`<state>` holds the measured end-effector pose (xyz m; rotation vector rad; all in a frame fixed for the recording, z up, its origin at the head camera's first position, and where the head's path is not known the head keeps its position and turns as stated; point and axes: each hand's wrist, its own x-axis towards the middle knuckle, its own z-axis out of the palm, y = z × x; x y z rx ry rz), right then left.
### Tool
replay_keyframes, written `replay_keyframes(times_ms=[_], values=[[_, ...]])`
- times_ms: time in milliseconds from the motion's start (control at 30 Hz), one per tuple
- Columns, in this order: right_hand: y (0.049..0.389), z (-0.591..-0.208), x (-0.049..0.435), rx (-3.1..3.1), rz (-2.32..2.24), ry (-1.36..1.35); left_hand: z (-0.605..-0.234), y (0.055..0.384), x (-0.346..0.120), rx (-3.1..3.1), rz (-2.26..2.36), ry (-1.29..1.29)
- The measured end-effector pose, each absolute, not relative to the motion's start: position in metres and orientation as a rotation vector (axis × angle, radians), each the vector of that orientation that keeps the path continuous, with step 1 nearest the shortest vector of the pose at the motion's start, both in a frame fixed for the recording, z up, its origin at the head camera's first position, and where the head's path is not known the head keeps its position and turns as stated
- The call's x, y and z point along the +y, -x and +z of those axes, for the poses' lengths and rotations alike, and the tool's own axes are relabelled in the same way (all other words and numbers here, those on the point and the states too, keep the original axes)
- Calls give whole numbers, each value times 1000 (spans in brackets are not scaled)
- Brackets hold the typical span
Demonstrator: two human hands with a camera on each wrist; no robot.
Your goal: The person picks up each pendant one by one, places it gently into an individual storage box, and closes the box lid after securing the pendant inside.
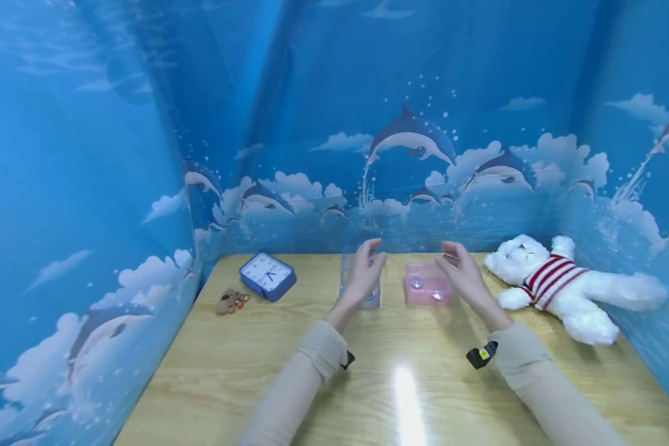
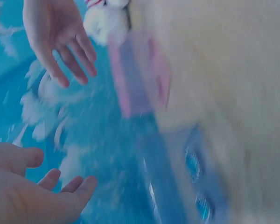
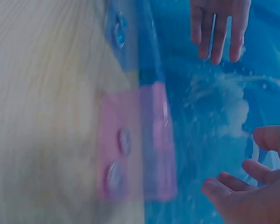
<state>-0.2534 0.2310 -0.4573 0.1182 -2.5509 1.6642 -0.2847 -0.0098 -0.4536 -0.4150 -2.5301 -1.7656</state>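
My left hand (image 1: 365,272) is held above a translucent blue plastic box (image 1: 373,298) and partly hides it in the head view. To the right, a translucent pink plastic box (image 1: 425,286) sits on the table, with my right hand (image 1: 464,275) above its right edge. Both hands are raised, palms facing each other, fingers apart or loosely bent, and hold nothing. The left wrist view shows round shiny pieces on the blue box (image 2: 177,158), somewhat blurred. Two similar round pieces appear on the pink box (image 3: 123,109) in the right wrist view.
A blue-framed clock (image 1: 267,275) stands at the left, near a small brown plush keychain (image 1: 230,302). On the right lies a white teddy bear (image 1: 557,279) in a red-striped top. Dolphin-print blue curtains (image 1: 323,111) enclose the wooden table (image 1: 245,384).
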Motion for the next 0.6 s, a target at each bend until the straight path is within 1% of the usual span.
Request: replay_keyframes(times_ms=[100, 233, 467, 600], values=[[259, -445, 207, -2545, 1731, -127, -446, 296, -37, -2533, -1808, 363], [271, -441, 175, -2601, 1866, -124, -450, 311, -62, -2601, -1815, 193], [294, -456, 134, -2673, 2147, 26, -469, 323, -83, -2718, -1872, -105], [302, -465, 120, -2682, 2221, 57, -477, 325, -87, -2722, -1914, -173]])
